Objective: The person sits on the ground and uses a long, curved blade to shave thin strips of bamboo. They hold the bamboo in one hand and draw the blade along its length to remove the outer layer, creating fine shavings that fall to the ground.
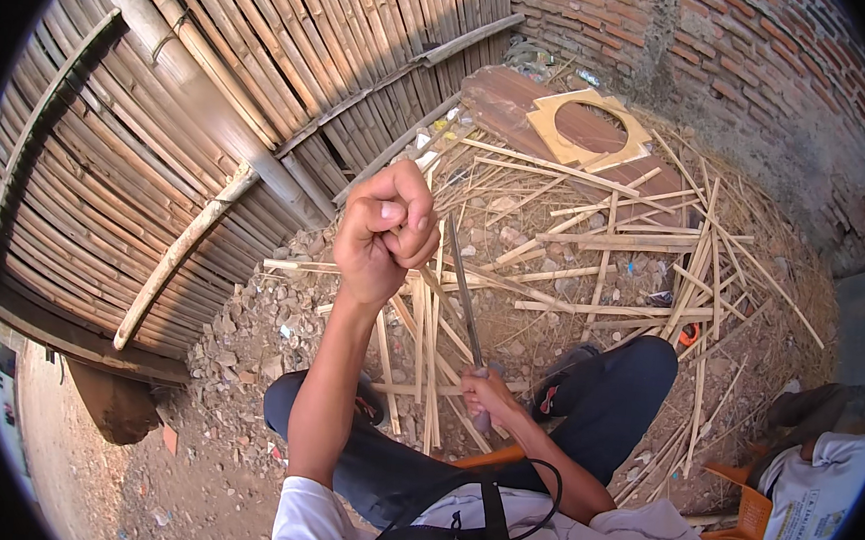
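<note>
A: Where are the hands?

B: The left hand [388, 217] is raised in front of the body, its fingers clenched into a fist. I cannot tell whether something thin is tucked inside. The right hand [489, 394] is lower, between the knees, wrapped around the handle of a long knife [467, 298].

A: Why hold the knife that way?

B: Gripping it at the handle seems meant to keep the fingers off the metal. The blade slants up and away from the person, its tip just right of the fist, probably so the edge stays clear of the legs [636, 375]. They are bent and spread, which appears to leave room for the arms.

A: Where is the bamboo?

B: Pale split strips [431, 360] lie on the ground below and beyond both hands, some near the blade. More strips are heaped crosswise ahead and to the right, perhaps left there to be within reach.

A: And farther out?

B: Stony ground [231, 356] is at the left. Beyond the heap, a light board [544, 125] with a round opening lies on a reddish-brown panel [500, 99]. A bamboo fence [245, 86] rises at the left, a brick wall [794, 115] at the right.
</note>
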### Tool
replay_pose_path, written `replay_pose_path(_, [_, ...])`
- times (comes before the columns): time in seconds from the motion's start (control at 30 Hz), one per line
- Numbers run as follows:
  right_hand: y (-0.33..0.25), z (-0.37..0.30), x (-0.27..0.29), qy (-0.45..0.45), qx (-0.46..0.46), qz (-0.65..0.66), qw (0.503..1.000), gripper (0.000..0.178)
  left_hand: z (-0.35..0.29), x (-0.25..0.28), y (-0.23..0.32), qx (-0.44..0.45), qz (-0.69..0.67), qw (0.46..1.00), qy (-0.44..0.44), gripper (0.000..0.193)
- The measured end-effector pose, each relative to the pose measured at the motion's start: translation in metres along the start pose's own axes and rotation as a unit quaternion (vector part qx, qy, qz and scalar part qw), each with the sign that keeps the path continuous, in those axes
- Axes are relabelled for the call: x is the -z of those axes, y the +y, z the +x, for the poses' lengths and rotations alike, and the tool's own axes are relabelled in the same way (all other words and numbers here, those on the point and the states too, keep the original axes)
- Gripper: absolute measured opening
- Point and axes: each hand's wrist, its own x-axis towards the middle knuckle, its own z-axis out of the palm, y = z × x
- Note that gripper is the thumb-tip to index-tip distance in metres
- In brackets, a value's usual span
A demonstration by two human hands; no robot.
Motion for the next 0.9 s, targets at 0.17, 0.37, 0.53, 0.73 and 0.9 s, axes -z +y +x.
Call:
replay_pose_path(0.17, [-0.009, -0.011, -0.016, -0.031, 0.026, 0.006, 0.999, 0.019, -0.004, 0.002, -0.001, -0.01, 0.003, 1.0, 0.006, 0.021])
replay_pose_path(0.37, [0.058, 0.04, 0.042, -0.018, -0.1, 0.065, 0.993, 0.021, -0.009, 0.008, 0.008, -0.011, -0.011, 1.0, -0.014, 0.023])
replay_pose_path(0.53, [0.031, 0.02, 0.012, -0.018, -0.023, 0.003, 1.0, 0.021, -0.017, 0.016, 0.01, -0.016, -0.008, 1.0, -0.008, 0.023])
replay_pose_path(0.73, [0.064, 0.052, 0.052, -0.05, -0.082, 0.043, 0.994, 0.021, -0.014, 0.018, 0.013, -0.015, -0.033, 0.999, -0.014, 0.022])
replay_pose_path(0.9, [0.087, 0.06, 0.071, -0.008, -0.138, 0.107, 0.984, 0.021, -0.016, 0.011, 0.016, -0.014, -0.026, 1.0, -0.01, 0.019])
